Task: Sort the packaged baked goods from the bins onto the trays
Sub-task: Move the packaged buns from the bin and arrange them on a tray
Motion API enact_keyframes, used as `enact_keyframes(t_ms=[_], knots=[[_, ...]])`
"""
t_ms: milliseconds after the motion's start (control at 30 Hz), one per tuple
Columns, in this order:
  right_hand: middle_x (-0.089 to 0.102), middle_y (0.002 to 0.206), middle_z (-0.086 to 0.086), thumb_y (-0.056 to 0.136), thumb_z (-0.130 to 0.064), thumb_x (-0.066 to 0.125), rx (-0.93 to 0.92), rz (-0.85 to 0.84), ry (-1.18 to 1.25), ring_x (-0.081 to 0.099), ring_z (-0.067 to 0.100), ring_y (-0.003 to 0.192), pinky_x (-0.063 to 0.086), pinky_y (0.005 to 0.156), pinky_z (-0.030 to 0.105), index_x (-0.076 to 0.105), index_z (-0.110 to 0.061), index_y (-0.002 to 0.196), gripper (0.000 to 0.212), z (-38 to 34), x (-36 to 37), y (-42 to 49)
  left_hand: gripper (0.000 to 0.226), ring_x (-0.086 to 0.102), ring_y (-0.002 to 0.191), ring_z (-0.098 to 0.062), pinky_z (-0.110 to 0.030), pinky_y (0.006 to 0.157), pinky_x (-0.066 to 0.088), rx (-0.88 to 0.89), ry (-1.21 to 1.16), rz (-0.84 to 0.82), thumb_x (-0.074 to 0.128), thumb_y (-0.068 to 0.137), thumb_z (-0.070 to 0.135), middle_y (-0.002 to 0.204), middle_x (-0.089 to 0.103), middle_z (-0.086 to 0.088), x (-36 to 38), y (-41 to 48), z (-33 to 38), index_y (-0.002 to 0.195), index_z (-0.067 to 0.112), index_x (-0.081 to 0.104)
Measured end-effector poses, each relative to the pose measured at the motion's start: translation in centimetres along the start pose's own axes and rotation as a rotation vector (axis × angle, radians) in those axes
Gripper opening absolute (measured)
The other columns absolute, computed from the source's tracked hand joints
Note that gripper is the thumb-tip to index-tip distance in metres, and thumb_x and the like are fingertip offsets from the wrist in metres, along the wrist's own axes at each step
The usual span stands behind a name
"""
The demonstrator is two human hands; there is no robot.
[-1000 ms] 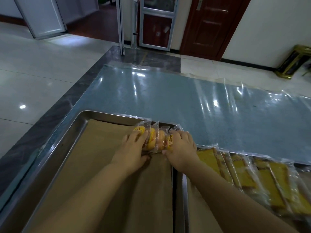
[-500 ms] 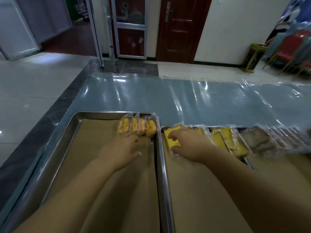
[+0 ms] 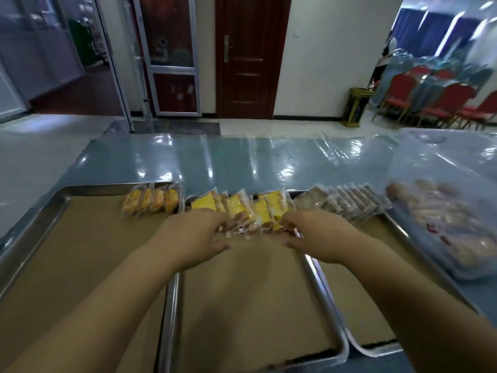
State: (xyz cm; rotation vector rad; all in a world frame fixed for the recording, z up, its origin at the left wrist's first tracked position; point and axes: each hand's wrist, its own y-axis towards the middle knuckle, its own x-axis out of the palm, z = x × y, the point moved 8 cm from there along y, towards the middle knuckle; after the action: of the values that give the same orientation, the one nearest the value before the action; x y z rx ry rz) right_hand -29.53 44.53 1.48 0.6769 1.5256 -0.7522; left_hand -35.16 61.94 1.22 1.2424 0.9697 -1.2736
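Observation:
Three metal trays lined with brown paper lie side by side. The left tray [image 3: 53, 201] has a short row of round yellow cake packets [image 3: 150, 201] in its far right corner. A row of yellow cake slice packets [image 3: 242, 207] stands along the far edge of the middle tray [image 3: 255, 297]. My left hand [image 3: 193, 238] and my right hand [image 3: 320, 235] reach in from either side, and their fingers press on the near edges of these packets. The right tray [image 3: 419, 255] holds a row of brown packets [image 3: 347, 201].
A clear plastic bin [image 3: 441, 173] with more wrapped baked goods stands at the right, beside the right tray. Shiny plastic sheeting [image 3: 242, 160] covers the table beyond the trays. Red chairs [image 3: 435, 100] and a dark wooden door [image 3: 247, 55] are in the background.
Both hands left the round cake packets on the left tray and moved right to the yellow slice packets on the middle tray. The view swung right, showing the third tray and the bin.

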Motion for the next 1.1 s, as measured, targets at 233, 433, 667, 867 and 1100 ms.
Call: enact_keyframes(t_ms=[233,433,667,867,1100], knots=[[0.060,0.116,-0.009,0.086,-0.048,0.057,0.040,0.085,0.065,0.056,0.011,0.100,0.047,0.082,0.031,0.051,-0.032,0.123,0.041,11.2,-2.1,-10.4,0.035,0.050,0.086,-0.006,-0.030,0.076,0.047,0.028,-0.047,-0.010,0.060,0.079,0.055,0.100,0.058,0.016,1.8,1.4,14.5,0.108,0.037,0.055],[0.061,0.116,-0.008,0.086,-0.048,0.057,0.118,0.076,0.081,0.055,0.010,0.098,0.045,0.079,0.028,0.051,-0.033,0.122,0.040,19.8,-2.0,-16.5,0.036,0.053,0.089,-0.003,-0.025,0.070,0.049,0.097,-0.021,-0.053,0.055,0.081,0.059,0.102,0.058,0.017,3.6,3.4,23.6,0.110,0.039,0.053],[0.062,0.096,-0.011,0.084,-0.043,0.058,0.158,0.194,0.062,0.058,0.013,0.091,0.049,0.077,0.033,0.057,-0.033,0.108,0.026,28.6,-4.8,-19.1,0.036,0.051,0.086,0.001,-0.020,0.067,0.046,0.175,0.028,-0.007,0.051,0.082,0.060,0.101,0.056,0.020,3.3,8.8,30.9,0.112,0.039,0.052],[0.054,0.089,-0.022,0.084,-0.049,0.058,0.143,0.245,0.027,0.057,0.008,0.089,0.051,0.078,0.034,0.055,-0.038,0.112,0.030,36.9,-7.9,-18.8,0.033,0.054,0.080,-0.002,-0.029,0.068,0.051,0.188,-0.039,0.092,0.051,0.078,0.062,0.090,0.058,0.019,2.4,16.1,36.2,0.099,0.037,0.056],[0.065,0.100,-0.011,0.086,-0.044,0.058,0.187,0.202,-0.006,0.060,0.016,0.091,0.050,0.078,0.037,0.060,-0.031,0.112,0.029,47.9,-9.7,-18.5,0.031,0.057,0.077,-0.002,-0.024,0.065,0.047,0.203,-0.241,0.135,0.058,0.074,0.057,0.085,0.063,0.016,1.6,24.5,43.4,0.096,0.035,0.061]])
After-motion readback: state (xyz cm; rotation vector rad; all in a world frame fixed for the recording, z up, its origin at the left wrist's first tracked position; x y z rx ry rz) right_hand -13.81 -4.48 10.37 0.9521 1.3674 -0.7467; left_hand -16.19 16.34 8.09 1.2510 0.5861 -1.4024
